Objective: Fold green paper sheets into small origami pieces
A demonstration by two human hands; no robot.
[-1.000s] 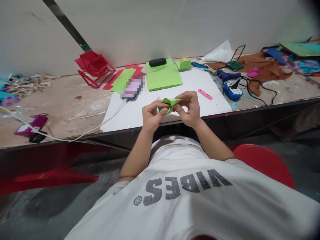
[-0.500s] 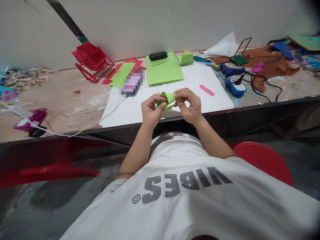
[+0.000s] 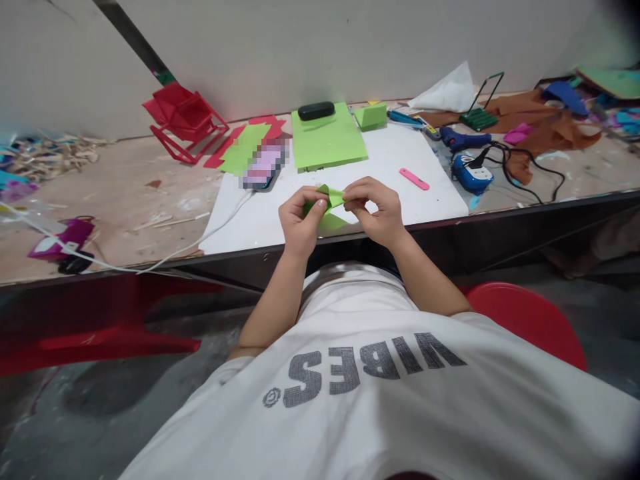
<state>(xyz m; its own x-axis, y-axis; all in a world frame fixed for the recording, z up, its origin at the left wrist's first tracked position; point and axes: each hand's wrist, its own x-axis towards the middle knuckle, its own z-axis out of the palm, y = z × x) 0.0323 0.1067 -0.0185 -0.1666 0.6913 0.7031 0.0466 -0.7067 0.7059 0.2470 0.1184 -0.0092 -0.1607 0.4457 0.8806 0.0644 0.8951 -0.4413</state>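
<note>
Above the front edge of the white board (image 3: 425,200), a small piece of folded green paper (image 3: 335,198) spans the space between my hands. My left hand (image 3: 304,217) pinches its left side between thumb and fingers, hiding part of it. The thumb and fingertips of my right hand (image 3: 376,208) grip its right-hand tip. Behind them lies a larger green sheet (image 3: 330,143) with a black oblong case (image 3: 316,111) on it. A pink craft knife (image 3: 414,179) rests on the board to the right of my right hand.
A phone (image 3: 265,165) with a white cable lies left of the green sheet. Farther left stands a small red model chair (image 3: 185,123). To the right are a blue glue gun (image 3: 465,139), a blue power adapter (image 3: 471,173) and black cords. A folded green card (image 3: 371,117) stands behind.
The green paper has turned and looks narrower between my fingers. My left hand covers more of it, and my right fingertips have shifted slightly left along its tip.
</note>
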